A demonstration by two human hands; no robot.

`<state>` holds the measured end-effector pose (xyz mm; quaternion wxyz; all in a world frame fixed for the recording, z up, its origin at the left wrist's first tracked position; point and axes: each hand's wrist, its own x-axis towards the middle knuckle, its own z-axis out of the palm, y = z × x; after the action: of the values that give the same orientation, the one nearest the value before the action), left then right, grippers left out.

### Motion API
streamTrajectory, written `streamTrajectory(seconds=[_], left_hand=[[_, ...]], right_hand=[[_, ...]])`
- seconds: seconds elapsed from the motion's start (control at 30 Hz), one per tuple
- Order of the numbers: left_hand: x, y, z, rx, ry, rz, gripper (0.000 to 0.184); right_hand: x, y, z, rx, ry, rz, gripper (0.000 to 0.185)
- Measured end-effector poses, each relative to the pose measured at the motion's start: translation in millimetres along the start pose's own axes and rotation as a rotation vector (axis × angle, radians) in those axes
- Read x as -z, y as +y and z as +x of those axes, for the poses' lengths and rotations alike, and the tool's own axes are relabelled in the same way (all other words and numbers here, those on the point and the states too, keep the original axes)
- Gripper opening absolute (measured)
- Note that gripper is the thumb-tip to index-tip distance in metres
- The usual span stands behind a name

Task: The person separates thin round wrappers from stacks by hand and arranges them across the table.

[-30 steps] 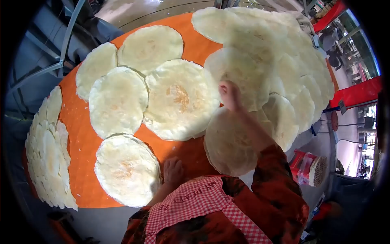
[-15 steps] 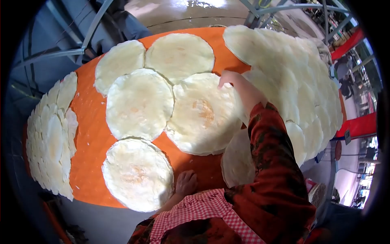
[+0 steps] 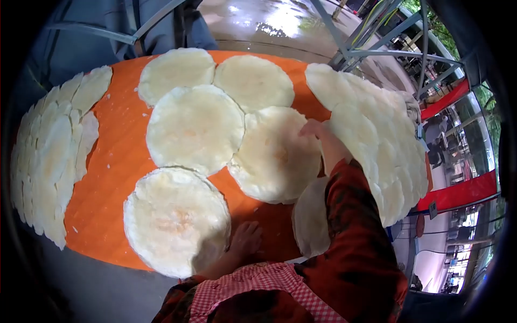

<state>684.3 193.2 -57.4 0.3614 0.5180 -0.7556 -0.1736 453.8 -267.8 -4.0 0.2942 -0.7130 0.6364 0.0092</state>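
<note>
Round, pale flatbreads lie on an orange cloth (image 3: 110, 167). My right hand (image 3: 314, 129) reaches over to the upper right edge of the centre-right flatbread (image 3: 272, 161); its fingers look extended onto the surface. My left hand (image 3: 247, 238) rests on the cloth near the front edge, fingers spread, beside the front flatbread (image 3: 175, 218), which is thick-edged and browned in the middle. Touching the centre-right one is another flatbread (image 3: 195, 129). My right sleeve partly covers a flatbread (image 3: 311, 223) at the lower right.
Overlapping flatbreads (image 3: 377, 145) cover the right side, and another overlapping spread (image 3: 51, 156) lies at the left. Two more, a left one (image 3: 175, 74) and a right one (image 3: 253, 81), lie along the far edge. Metal bars (image 3: 398, 54) stand beyond the table.
The view has shifted. The centre-right flatbread shows a plainer surface, its brown ring now faint. My right hand sits slightly lower along its edge; my left hand stays on the cloth.
</note>
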Motion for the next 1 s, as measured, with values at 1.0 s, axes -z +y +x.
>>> streamTrajectory(seconds=[1.0], left_hand=[[172.4,-43.3,-101.0,0.787,0.654,-2.08,0.078]], right_hand=[[-235.4,-252.0,-380.4,0.846,0.002,0.157,0.044]])
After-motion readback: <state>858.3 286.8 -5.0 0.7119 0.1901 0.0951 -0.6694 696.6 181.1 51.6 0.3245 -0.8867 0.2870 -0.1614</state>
